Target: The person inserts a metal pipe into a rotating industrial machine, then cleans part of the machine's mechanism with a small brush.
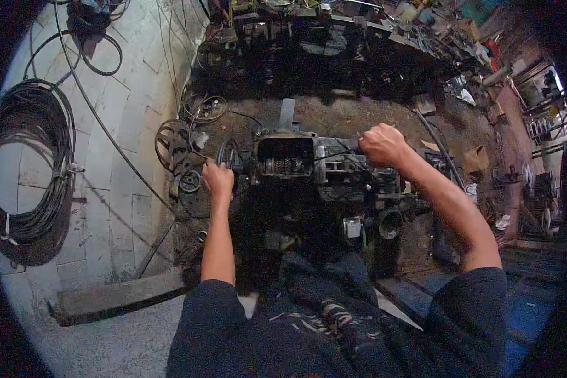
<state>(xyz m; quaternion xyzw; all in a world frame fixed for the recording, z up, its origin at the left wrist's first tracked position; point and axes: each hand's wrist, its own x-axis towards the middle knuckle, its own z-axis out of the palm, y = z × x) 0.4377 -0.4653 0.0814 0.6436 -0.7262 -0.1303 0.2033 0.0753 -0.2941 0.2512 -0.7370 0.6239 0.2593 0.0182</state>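
Observation:
Ahead of me stands a dark, greasy machine with an open-topped gearbox [286, 145], and toothed gears [286, 166] show inside it. My left hand [218, 179] is closed at the rim of a black pulley wheel [228, 151] on the gearbox's left side. To the right, my right hand [382, 145] makes a fist above the machine's right part. A thin dark rod [338, 154] runs from the gearbox toward that fist; whatever the fingers hold is hidden. A flat metal strip [287, 114] sticks out behind the gearbox.
Loose belts and rings [170, 145] lie left of the machine near a small wheel [189, 181]. A large coil of black hose [63, 170] rests on pale tiles. A long beam [120, 296] lies front left. Metal scrap [416, 34] fills the back right; a long bar [440, 148] lies right.

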